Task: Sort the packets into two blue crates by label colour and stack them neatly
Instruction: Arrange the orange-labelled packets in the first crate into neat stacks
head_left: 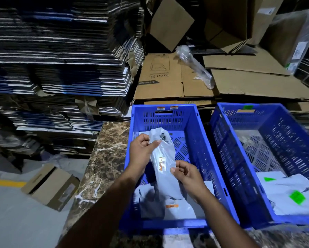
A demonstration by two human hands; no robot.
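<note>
Both hands hold one long grey packet (165, 169) above the left blue crate (194, 140). The left hand (141, 151) pinches the packet's far end, thumb laid across the top toward 2 o'clock and the other fingers curled under the plastic. The right hand (186, 173) pinches the near right edge between thumb and forefinger, its remaining fingers loosely curled and slightly apart. The packet runs from about 11 o'clock down to 5 o'clock, with a small orange-and-white label (161, 162) facing up near its middle.

Below it, at the 6 o'clock end of the same crate, lie more grey packets, one showing an orange label (171, 205). The right blue crate (239, 144), just beside the left one at 3 o'clock, holds grey packets with green labels (297, 197) at its near end. Both crates stand on a brown marble surface (105, 158). Flattened cardboard (168, 81) lies at 12 o'clock, and a dark stack of folded sheets (60, 59) rises at 10 o'clock.
</note>
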